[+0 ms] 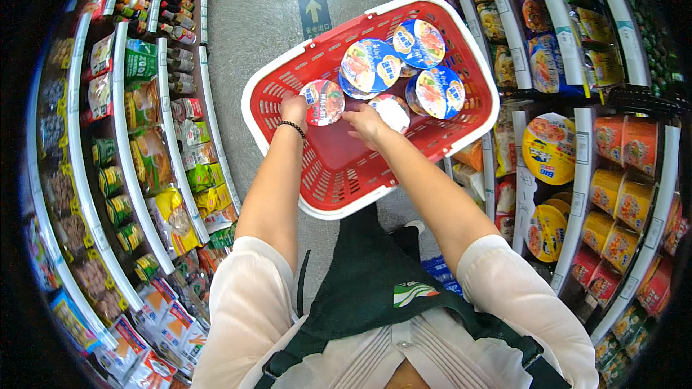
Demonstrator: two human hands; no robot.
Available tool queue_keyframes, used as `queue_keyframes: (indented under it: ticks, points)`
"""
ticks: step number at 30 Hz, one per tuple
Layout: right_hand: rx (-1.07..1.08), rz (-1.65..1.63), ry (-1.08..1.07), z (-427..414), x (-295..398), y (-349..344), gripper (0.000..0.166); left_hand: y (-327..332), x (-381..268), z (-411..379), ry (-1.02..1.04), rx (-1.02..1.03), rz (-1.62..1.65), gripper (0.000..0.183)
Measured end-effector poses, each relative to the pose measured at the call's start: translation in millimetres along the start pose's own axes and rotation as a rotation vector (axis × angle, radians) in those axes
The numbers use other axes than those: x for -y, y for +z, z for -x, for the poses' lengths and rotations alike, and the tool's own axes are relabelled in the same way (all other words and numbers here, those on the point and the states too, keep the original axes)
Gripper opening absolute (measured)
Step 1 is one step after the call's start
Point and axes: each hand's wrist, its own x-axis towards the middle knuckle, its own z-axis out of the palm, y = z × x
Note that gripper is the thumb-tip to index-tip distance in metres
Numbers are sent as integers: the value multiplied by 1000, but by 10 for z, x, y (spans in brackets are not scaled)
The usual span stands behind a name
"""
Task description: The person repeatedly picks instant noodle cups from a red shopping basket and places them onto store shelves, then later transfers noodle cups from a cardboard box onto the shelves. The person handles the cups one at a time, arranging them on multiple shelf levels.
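A red shopping basket (338,147) with a white rim sits before me in the aisle. Inside it, my left hand (293,110) grips the left side of a red-lidded instant noodle cup (326,101). My right hand (366,125) reaches over the basket's near side, its fingers apart and pointing at the red-lidded cup, with nothing seen in them. Just beyond that hand is a cup with a pale round face (393,113), partly hidden by it. Blue-lidded noodle cups (373,65) stand in the far and right part of the basket, at least one seeming to rest on another.
Shelves of bottles and packets (154,140) line the left side. On the right, shelves hold noodle cups (549,148) and bagged noodles (546,62). A floor sign with an arrow (313,15) lies beyond the basket. Blue packaging (440,270) shows low beside my apron (367,270).
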Motion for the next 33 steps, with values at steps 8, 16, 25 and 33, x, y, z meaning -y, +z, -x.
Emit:
queue_keyframes:
  ticks: [8,16,25,33]
  points:
    - [65,-166,19,-149,59,326,45,18,303,-409,16,94,-28,38]
    - [18,-185,-401,1032,66,114,41,-358,-585,1241,652,259,-446,37]
    - [-170,-220,-570,3615,-765,-1338,54,152,-359,3791,842,908,-434,44]
    - [-777,-510,-798,5551,-2388,-2681,45,1727,670,5721,656,1527,-312,45]
